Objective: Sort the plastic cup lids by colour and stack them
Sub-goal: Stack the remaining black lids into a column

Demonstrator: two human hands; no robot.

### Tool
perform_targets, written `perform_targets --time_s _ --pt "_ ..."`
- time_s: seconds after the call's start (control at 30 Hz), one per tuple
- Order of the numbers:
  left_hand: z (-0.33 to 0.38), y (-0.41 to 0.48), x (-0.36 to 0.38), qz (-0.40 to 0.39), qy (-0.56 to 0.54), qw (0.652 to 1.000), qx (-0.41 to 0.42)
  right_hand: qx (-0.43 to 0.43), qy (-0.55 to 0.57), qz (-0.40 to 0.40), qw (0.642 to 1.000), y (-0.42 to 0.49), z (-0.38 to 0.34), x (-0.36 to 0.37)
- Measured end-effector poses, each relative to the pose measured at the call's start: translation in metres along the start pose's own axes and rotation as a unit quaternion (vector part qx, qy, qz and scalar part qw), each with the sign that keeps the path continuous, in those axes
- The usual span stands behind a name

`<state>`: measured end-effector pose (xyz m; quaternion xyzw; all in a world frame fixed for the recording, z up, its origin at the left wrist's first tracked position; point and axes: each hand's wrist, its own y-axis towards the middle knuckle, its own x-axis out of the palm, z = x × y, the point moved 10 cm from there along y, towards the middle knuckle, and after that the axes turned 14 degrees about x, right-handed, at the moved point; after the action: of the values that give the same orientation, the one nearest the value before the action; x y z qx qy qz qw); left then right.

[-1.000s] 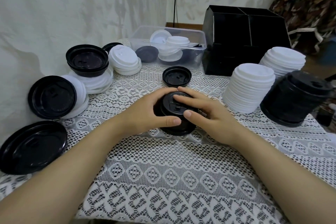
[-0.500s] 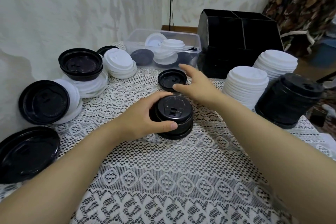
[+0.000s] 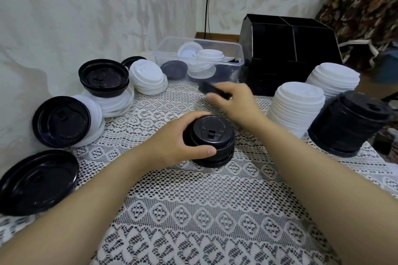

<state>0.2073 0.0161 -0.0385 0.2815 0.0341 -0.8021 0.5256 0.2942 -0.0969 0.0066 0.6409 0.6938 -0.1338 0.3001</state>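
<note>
A short stack of small black lids [image 3: 212, 140] stands on the lace tablecloth in the middle. My left hand [image 3: 178, 144] grips its left side, thumb at the front. Just behind it, my right hand [image 3: 234, 101] holds a single black lid [image 3: 210, 88] lifted off the cloth and tilted. To the right stand two tall white lid stacks [image 3: 296, 107] [image 3: 333, 79] and a tall black lid stack [image 3: 346, 122]. Loose black and white lids [image 3: 62, 120] [image 3: 148, 76] lie at the left.
A clear plastic tub [image 3: 215, 42] with a few lids sits at the back, next to a black divided box [image 3: 288, 54]. A large black lid [image 3: 36, 180] lies at the near left by the white draped wall. Patterned fabric shows at the far right.
My right hand left the middle stack, reached back to the single black lid behind it and picked it up. My left hand kept hold of the stack.
</note>
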Motion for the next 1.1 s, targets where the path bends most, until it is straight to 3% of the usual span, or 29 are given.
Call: perform_targets --time_s 0.07,0.17,0.27,0.37,0.43,0.7,1.1 --pt "-0.001 0.000 0.000 -0.001 0.000 1.000 -0.003 0.055 0.147 0.022 0.987 -0.002 0.006 -0.014" --pt "-0.001 -0.001 0.000 -0.003 -0.001 1.000 -0.004 0.206 0.324 -0.024 0.923 -0.005 0.034 -0.004" --pt "0.000 -0.001 0.000 -0.003 0.003 1.000 -0.004 0.291 0.307 -0.024 0.906 -0.008 0.059 0.007" --pt "0.000 0.000 0.000 -0.003 -0.002 1.000 -0.004 0.255 0.188 0.039 0.948 -0.003 0.063 -0.005" --pt "0.000 0.000 0.000 -0.001 -0.005 1.000 -0.004 0.215 0.117 0.041 0.969 -0.005 0.051 -0.010" --pt "-0.001 0.000 0.000 -0.002 -0.007 1.000 0.000 0.118 -0.044 -0.106 0.986 -0.014 0.027 0.006" --pt "-0.002 0.001 -0.001 -0.001 -0.004 1.000 -0.003 0.079 -0.057 -0.041 0.994 -0.013 0.034 -0.003"
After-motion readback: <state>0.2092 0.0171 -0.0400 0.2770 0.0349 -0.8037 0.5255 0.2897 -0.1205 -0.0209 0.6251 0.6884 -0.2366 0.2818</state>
